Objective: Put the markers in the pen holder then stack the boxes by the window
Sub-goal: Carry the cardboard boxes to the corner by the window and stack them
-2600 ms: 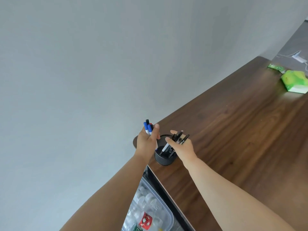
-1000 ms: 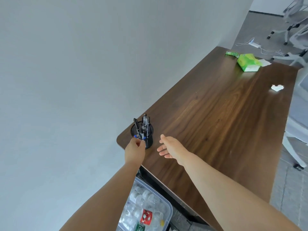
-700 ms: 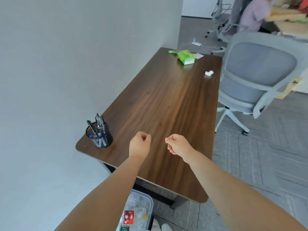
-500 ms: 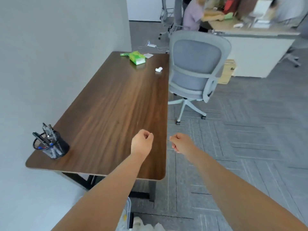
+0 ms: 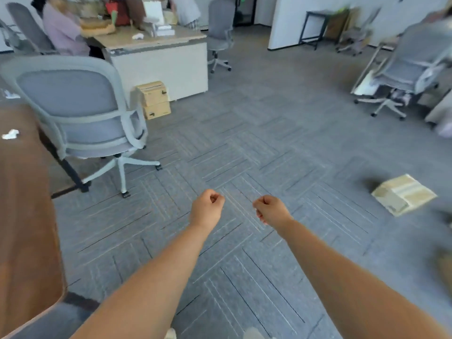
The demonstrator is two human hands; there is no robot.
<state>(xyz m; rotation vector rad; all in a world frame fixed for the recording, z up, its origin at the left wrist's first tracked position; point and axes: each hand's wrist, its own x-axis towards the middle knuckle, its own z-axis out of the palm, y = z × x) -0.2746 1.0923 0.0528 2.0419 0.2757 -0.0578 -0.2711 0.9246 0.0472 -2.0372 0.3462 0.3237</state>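
Both hands are empty: the left hand (image 5: 207, 208) and the right hand (image 5: 270, 209) are curled into loose fists, held out near each other above the carpet (image 5: 244, 148). Neither the markers nor the pen holder is in view, so the step in hand looks to be the boxes. One box (image 5: 403, 194) lies alone on the carpet toward the right edge of the floor, blurred. A pair of boxes (image 5: 153, 99) sits one on the other against the front of a white desk (image 5: 166, 62), far left. No window shows, so where the stack belongs cannot be told. The lone box seems the better first pick, as it lies nearer. Uncurl both hands, take it by opposite sides and carry it level. A grey chair (image 5: 80, 111) stands beside the brown table (image 5: 24, 216) and just before the pair, so reaching those likely means walking round its wheeled base. A second chair (image 5: 411, 69) stands far right, and a seated person (image 5: 63, 30) is behind the desk.
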